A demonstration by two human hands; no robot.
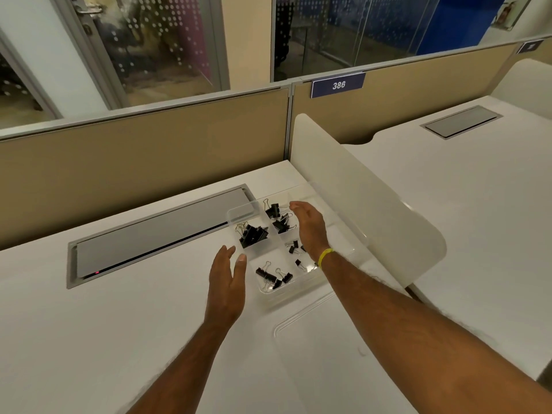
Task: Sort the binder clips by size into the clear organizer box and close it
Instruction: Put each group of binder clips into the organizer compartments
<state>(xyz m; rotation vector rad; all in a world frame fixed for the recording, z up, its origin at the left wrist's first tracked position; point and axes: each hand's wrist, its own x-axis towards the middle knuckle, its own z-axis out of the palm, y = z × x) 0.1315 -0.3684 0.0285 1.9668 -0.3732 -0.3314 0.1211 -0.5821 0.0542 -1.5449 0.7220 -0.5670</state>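
Observation:
The clear organizer box (239,213) stands open on the white desk, its compartments holding black binder clips. Large clips (253,234) fill the near-left compartment, medium clips (278,218) the one behind it, more medium clips (273,276) the front one, and small clips (293,246) lie by my right wrist. The clear lid (310,339) lies flat on the desk in front of the box. My left hand (225,286) hovers open at the box's left side. My right hand (309,227) is open above the box's right half, holding nothing.
A grey cable flap (155,234) is set into the desk left of the box. A white rounded divider panel (367,204) rises just right of the box. A beige partition (143,150) closes off the back; another desk (478,189) lies beyond the divider.

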